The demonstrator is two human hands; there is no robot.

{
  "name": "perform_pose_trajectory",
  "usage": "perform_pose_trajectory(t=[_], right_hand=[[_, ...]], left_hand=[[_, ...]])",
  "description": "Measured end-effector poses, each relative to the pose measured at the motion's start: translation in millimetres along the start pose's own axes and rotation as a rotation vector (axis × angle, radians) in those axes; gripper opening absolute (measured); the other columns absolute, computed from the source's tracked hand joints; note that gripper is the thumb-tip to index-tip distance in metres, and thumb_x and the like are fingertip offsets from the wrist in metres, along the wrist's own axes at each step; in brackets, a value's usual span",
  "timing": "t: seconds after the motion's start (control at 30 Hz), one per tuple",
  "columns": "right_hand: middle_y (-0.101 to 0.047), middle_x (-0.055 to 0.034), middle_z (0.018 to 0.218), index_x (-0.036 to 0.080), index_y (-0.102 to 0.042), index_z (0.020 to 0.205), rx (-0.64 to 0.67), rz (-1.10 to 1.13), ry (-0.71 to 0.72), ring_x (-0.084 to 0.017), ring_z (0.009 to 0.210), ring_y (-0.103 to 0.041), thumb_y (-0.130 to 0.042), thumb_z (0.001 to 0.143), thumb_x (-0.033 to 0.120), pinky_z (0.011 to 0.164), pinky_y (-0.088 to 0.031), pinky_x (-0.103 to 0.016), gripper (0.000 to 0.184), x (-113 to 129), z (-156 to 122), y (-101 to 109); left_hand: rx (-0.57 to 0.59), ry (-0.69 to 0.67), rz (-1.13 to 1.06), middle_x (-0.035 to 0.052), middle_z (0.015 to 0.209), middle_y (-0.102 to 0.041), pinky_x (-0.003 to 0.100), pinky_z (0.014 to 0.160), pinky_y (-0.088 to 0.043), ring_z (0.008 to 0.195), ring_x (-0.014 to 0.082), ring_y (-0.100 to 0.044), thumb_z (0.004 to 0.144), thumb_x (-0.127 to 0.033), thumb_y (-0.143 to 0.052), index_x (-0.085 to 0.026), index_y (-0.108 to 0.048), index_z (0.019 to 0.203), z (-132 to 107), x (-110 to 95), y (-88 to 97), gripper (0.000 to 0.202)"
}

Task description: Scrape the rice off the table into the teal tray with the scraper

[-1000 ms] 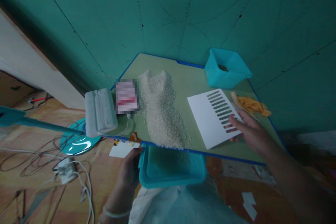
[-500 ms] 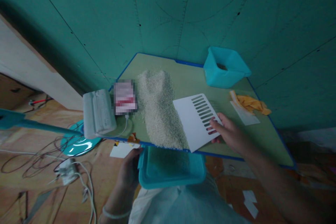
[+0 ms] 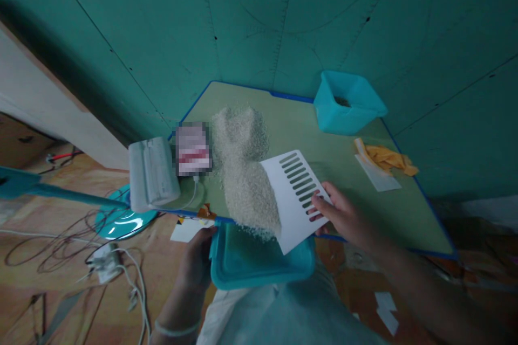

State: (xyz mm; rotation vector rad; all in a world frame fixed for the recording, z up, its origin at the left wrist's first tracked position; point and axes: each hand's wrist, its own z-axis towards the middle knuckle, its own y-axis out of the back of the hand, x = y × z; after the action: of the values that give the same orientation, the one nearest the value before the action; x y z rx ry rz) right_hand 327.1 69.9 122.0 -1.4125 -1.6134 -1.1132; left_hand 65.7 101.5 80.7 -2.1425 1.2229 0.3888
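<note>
A heap of pale grains [image 3: 246, 188], rice-like in look, stretches over the table [image 3: 291, 124] to its front edge. My right hand [image 3: 340, 210] grips a thin white sheet with a row of slots [image 3: 283, 202], fingers at its right side. The sheet's left edge presses against the heap, and its lower corner juts over a turquoise plastic tub [image 3: 263, 280]. Below the table's front edge, my left hand [image 3: 199, 259] is closed on the tub's left side; most of its fingers are hidden. Some grains spill over the edge above the tub.
A turquoise bin [image 3: 343, 113] stands at the back right, near an orange cloth [image 3: 384, 159] and a white card [image 3: 378, 180]. At left are a pale case [image 3: 154, 172] and a blurred-out box [image 3: 193, 148]. Cables and a power strip [image 3: 104, 264] lie on the floor.
My right hand has moved the slotted sheet left and toward me, pushing the heap's near part over the table edge. The left hand and tub have barely shifted.
</note>
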Motion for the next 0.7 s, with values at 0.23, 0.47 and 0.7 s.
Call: perform_pose_trajectory(t=[0.23,0.47,0.7], right_hand=[[-0.057,-0.0017,0.077,0.023,-0.038,0.089,-0.028,-0.051,-0.006,-0.015,0.064,-0.061,-0.045,0.083,0.053,0.041,-0.046,-0.02,0.032,3.8,-23.3,-5.8],[-0.058,-0.0035,0.081,0.023,-0.039,0.089,-0.029,-0.1,-0.007,-0.017,0.073,-0.062,-0.044,0.085,0.051,0.047,-0.05,-0.022,0.029,2.3,-43.3,-6.7],[-0.063,-0.0061,0.088,0.023,-0.043,0.096,-0.025,-0.21,0.016,-0.02,0.078,-0.063,-0.042,0.087,0.047,0.057,-0.053,-0.027,0.025,7.6,-56.7,-0.7]], left_hand=[[0.011,-0.004,0.046,-0.0007,0.03,-0.05,0.021,0.03,-0.037,0.03,0.012,-0.044,0.046,-0.019,-0.06,-0.016,-0.055,0.038,-0.6,0.8,1.7,0.01],[0.011,-0.057,0.062,-0.0015,0.028,-0.048,0.019,0.028,-0.034,0.027,0.01,-0.041,0.04,-0.02,-0.061,-0.015,-0.055,0.035,-1.4,0.4,-0.1,0.01],[0.037,-0.072,0.041,-0.0016,0.03,-0.051,0.019,0.029,-0.036,0.029,0.0103,-0.043,0.041,-0.017,-0.063,-0.015,-0.057,0.038,0.4,3.1,2.2,0.007]])
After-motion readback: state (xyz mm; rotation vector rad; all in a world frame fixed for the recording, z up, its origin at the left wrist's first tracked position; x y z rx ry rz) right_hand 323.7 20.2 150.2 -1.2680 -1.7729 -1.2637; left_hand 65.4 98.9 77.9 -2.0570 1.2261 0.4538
